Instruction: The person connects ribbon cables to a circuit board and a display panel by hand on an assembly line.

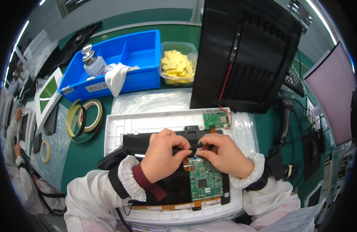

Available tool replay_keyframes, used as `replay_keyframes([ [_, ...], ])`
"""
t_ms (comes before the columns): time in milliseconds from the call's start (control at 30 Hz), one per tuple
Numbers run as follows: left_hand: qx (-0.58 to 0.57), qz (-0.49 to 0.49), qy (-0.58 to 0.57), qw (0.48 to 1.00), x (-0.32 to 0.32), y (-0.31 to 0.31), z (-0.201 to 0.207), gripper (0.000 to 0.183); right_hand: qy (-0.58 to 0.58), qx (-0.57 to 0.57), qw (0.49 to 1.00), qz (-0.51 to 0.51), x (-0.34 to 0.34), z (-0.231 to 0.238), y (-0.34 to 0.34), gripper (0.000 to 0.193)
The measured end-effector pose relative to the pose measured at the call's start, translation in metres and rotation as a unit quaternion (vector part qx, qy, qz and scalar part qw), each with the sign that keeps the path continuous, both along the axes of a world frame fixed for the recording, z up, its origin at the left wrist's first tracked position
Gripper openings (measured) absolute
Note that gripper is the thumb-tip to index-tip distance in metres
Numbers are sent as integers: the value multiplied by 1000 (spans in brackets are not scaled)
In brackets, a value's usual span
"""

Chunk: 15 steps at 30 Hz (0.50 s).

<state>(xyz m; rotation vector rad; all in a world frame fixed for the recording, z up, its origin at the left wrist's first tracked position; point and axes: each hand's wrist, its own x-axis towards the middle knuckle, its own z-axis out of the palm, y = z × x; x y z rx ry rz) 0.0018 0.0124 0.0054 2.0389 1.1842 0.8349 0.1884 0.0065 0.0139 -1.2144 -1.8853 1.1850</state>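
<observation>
Short black strip (194, 147) pinched between both hands, right above the far end of a green circuit board (207, 183). Can't tell if it's touching anything underneath. Left hand (162, 153): thumb and index nearly together, hanging onto the left end. Right hand (225, 153): same kind of tight pinch on the right end, with other fingers curled. Maroon band (142, 177) around the left wrist, btw.

Board on the right part of a black panel (167, 189), with an orange-brown ribbon (188, 167) at its far left corner. All sitting in a white casing (116, 123). Smaller green board (212, 120) at the far right of that, plus a red wire (225, 85) running up over a big black cover (215, 46) standing behind.

Far left: blue bin (141, 74) with a white bottle (94, 68) inside and a white cloth (115, 80) over the near wall. Just right of that, clear tub (191, 47) of yellow pieces (176, 63). Nearer on the left, tape rolls (94, 103). Off to the right, black handheld scanner (283, 120) and a monitor (333, 96).
</observation>
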Motion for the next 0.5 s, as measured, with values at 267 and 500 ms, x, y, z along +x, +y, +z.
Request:
replay_keyframes([
  [267,-7,9,1,1000,1,2,1,9,15,0,1000,-2,0,-1,4,15],
  [500,-23,8,-2,1000,1,3,-1,9,10,10,1000,11,0,-2,5,13],
])
